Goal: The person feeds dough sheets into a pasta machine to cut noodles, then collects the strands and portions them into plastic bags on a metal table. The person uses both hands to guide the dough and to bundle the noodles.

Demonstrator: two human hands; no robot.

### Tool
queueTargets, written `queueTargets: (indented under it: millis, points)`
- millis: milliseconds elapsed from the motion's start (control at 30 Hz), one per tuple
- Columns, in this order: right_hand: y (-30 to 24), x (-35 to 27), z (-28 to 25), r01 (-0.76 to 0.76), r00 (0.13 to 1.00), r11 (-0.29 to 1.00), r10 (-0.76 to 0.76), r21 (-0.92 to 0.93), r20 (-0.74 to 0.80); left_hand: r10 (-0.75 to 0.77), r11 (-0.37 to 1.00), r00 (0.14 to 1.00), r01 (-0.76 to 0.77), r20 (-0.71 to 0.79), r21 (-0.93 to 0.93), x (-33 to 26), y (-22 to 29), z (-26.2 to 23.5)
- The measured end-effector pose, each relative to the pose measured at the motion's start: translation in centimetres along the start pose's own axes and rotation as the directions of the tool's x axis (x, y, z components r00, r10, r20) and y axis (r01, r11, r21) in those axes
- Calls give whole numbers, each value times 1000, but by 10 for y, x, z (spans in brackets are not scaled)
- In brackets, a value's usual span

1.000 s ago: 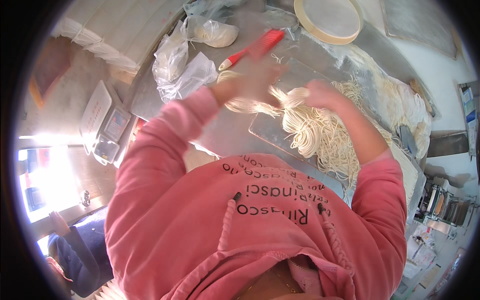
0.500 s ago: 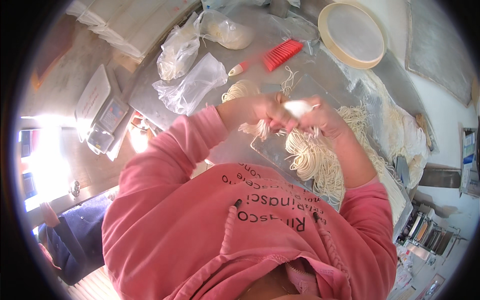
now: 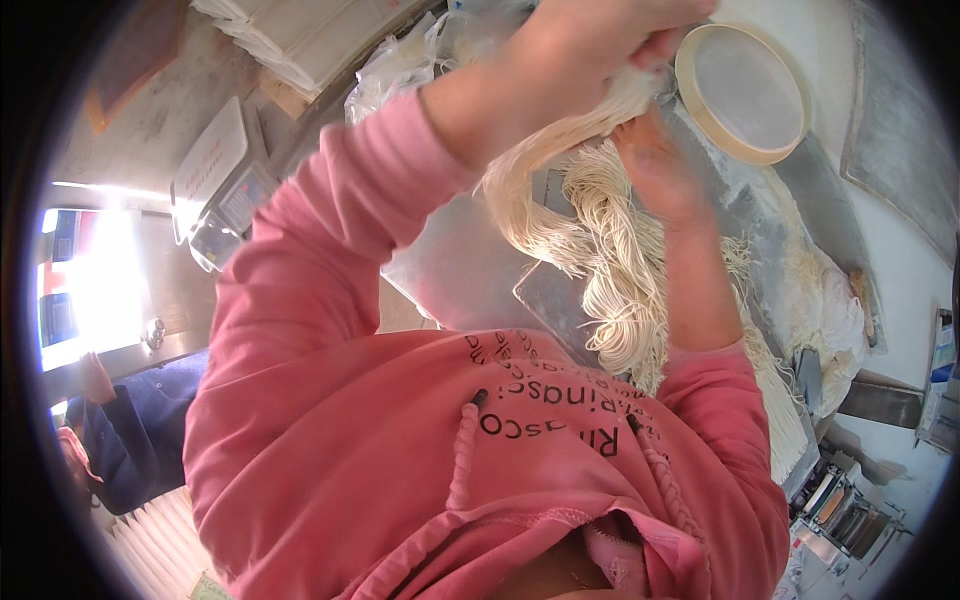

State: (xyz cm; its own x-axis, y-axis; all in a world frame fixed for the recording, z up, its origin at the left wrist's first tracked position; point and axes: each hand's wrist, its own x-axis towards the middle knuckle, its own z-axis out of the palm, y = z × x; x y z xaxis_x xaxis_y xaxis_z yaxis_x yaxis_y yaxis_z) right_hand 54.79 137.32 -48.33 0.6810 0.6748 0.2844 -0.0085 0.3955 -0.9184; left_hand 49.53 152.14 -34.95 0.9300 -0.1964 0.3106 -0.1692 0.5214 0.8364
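My left hand (image 3: 655,35) is raised at the top of the view, closed on a bundle of long pale noodles (image 3: 545,150). The strands hang from it in a broad curve toward the table, and the upper edge cuts off part of the hand. Below it, my right hand (image 3: 658,165) is beside the strands, its fingers somewhat blurred, stretched toward them and apart. Between my arms a looped, twisted heap of noodles (image 3: 625,310) lies on the worktop, partly over a grey metal sheet (image 3: 550,290).
A round sieve (image 3: 750,156) stands at the back right. Loose flour (image 3: 785,225) and more noodles (image 3: 785,430) lie along the right side. Clear plastic bags (image 3: 390,80) are at the back left, near a scale (image 3: 215,175). Far left is another person's dark sleeve (image 3: 150,430).
My hands, close together before, are now apart. The left has swung up and right, drawing the noodles out long. My left arm now covers where the red brush was.
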Motion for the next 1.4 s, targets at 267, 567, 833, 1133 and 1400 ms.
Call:
queueTargets:
  millis: [267,567,833,1133,1400]
  points:
    - [-14,-41,27,-274,936,941,213,-199,-282,357,916,924,-375,138,143,-29,62,-15]
    - [39,-49,-4,-358,794,158,571,-920,-210,-65,340,997,53,-33,939,-132,-157,-73]
    - [-21,2,40,24,785,-77,619,-997,-29,-288,362,940,284,-184,888,-92,-119,-60]
    - [-25,2,74,102,795,-263,601,-959,-80,-344,364,884,436,-316,823,-93,-123,-66]
    - [-22,-18,49,-443,788,712,599,-545,142,-608,757,787,535,105,374,-103,-81,-67]
